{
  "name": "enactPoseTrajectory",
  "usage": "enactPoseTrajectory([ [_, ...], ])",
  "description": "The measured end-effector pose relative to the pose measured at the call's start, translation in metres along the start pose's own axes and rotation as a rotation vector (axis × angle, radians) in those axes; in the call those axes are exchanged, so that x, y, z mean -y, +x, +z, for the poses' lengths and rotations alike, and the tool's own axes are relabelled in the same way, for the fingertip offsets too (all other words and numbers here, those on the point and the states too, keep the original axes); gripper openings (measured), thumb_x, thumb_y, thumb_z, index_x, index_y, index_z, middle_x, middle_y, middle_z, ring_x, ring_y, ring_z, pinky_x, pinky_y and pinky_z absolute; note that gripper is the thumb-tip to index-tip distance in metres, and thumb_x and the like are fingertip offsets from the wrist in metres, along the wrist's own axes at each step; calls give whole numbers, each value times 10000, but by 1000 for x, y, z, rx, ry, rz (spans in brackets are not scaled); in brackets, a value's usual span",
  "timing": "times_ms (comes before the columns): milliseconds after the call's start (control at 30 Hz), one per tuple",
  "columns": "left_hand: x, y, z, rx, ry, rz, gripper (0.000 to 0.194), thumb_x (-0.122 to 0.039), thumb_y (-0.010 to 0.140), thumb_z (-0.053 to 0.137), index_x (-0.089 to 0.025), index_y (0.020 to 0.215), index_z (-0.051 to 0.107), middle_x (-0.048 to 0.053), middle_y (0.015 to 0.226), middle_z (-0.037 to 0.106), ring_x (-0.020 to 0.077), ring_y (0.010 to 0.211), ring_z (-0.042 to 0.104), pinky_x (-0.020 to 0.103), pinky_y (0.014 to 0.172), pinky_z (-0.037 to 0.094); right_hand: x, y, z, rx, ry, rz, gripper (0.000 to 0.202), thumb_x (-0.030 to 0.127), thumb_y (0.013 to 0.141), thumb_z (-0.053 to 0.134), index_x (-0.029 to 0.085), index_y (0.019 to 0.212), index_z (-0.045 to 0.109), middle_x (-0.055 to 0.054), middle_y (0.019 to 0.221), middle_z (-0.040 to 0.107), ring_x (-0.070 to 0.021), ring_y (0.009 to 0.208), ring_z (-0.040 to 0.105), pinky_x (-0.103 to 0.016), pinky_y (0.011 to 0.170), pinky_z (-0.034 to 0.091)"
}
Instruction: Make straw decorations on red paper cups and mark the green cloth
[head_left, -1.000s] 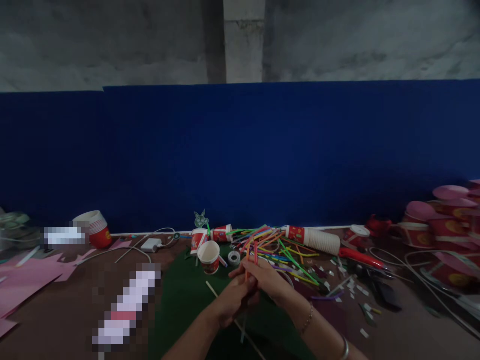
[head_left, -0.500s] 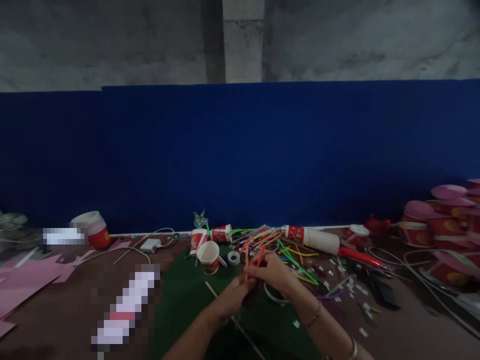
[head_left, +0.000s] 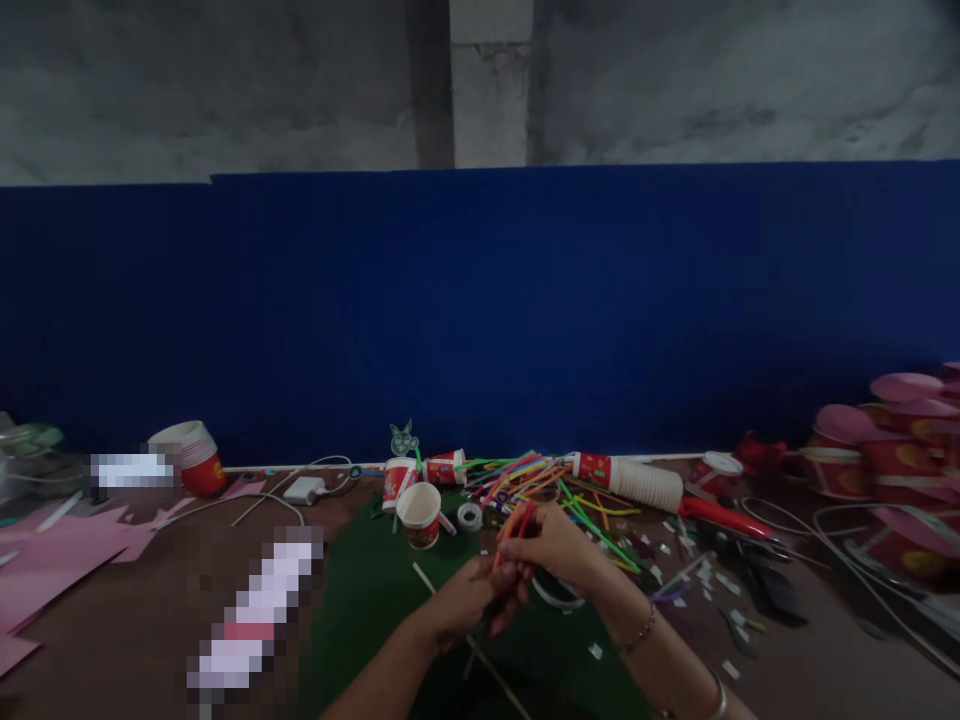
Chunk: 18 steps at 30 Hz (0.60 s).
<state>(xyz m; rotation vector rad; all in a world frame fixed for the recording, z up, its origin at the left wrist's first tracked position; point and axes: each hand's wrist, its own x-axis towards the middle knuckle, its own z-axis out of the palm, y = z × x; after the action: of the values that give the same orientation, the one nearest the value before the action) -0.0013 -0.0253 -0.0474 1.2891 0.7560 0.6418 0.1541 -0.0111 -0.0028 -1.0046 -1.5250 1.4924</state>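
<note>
My left hand [head_left: 469, 602] and my right hand [head_left: 551, 548] meet over the green mat [head_left: 360, 620]. Both are closed around orange and red straws [head_left: 513, 525], whose upper parts stick up between the fingers; their lower ends are hidden by the hands. A thin stick [head_left: 495, 672] lies slanted beneath my left hand. Behind the hands is a loose heap of coloured straws [head_left: 525, 478]. A roll of tape [head_left: 469, 516] sits left of the heap, beside an open paper cup [head_left: 419, 512].
A row of nested cups [head_left: 645, 484] lies at the back, near a red-handled tool [head_left: 731, 520]. Paper scraps [head_left: 705, 575] are scattered at right. Pink-topped cups [head_left: 907, 440] stand far right; pink paper [head_left: 67, 560] lies left, near a white charger [head_left: 304, 490].
The orange and red straws have drawn closer together, and less of them sticks up above the fingers. My two hands have come closer together. The view has shifted slightly.
</note>
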Motion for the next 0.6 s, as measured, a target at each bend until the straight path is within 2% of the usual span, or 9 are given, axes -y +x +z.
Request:
enactPoseTrajectory([
  [67, -7, 2, -1, -98, 55, 81, 454, -587, 771, 532, -138, 788, 598, -38, 514, 478, 77, 432, 419, 199, 436, 312, -1, 3, -4, -81, -21, -9, 177, 302, 650, 700, 143, 684, 629, 9, 520, 632, -111, 404, 549, -221, 420, 426],
  [100, -10, 2, -2, -190, 89, 148, 436, -572, 765, 549, -142, 826, 598, -22, 578, 517, 92, 496, 465, 209, 491, 368, -1, 4, -6, -127, -19, -15, 188, 310, 650, 703, 139, 687, 637, -2, 528, 641, -115, 416, 551, -227, 429, 429],
  [167, -18, 3, -9, -502, 179, 337, 369, -520, 771, 565, -158, 840, 585, -1, 672, 549, 120, 602, 509, 234, 583, 419, 0, 7, -12, -218, 7, -37, 218, 335, 655, 710, 132, 713, 655, -22, 553, 658, -129, 447, 561, -240, 448, 433],
  [267, -24, -1, -25, -1098, 244, 582, 284, -452, 808, 520, -204, 946, 524, 23, 862, 545, 153, 737, 545, 275, 682, 453, 3, 9, -19, -340, 60, -110, 262, 372, 658, 719, 131, 753, 674, -42, 620, 683, -144, 508, 582, -245, 482, 441],
  [333, -22, -6, -37, -1348, 366, 643, 356, -432, 789, 541, -210, 1060, 480, 71, 1057, 512, 197, 909, 544, 333, 787, 457, 6, 9, -19, -434, 84, -174, 283, 400, 659, 718, 135, 751, 677, -46, 646, 688, -143, 526, 577, -242, 494, 444],
  [400, -15, -11, -49, -1466, 578, 601, 552, -439, 694, 646, -192, 1144, 445, 114, 1172, 480, 271, 1100, 474, 410, 905, 409, 9, 7, -16, -526, 83, -243, 304, 429, 669, 705, 134, 738, 679, -50, 639, 683, -147, 526, 571, -247, 494, 446],
  [433, -10, -13, -53, -1492, 671, 520, 644, -449, 647, 685, -181, 1172, 427, 123, 1178, 488, 299, 1137, 450, 450, 940, 380, 10, 6, -13, -566, 69, -276, 310, 439, 679, 695, 135, 736, 679, -52, 633, 680, -152, 528, 572, -252, 496, 449],
  [533, 4, -16, -62, -1474, 867, 256, 750, -469, 588, 720, -147, 1194, 418, 140, 1132, 540, 339, 1108, 483, 500, 924, 378, 16, 2, -1, -601, -37, -346, 294, 435, 725, 655, 144, 757, 685, -54, 639, 682, -168, 547, 589, -267, 516, 466],
  [600, 12, -15, -66, -1449, 973, 188, 763, -487, 587, 715, -117, 1190, 429, 154, 1098, 566, 341, 1059, 518, 474, 875, 413, 22, 1, 8, -561, -145, -373, 264, 413, 756, 627, 155, 767, 688, -54, 652, 686, -173, 558, 596, -277, 532, 477],
])
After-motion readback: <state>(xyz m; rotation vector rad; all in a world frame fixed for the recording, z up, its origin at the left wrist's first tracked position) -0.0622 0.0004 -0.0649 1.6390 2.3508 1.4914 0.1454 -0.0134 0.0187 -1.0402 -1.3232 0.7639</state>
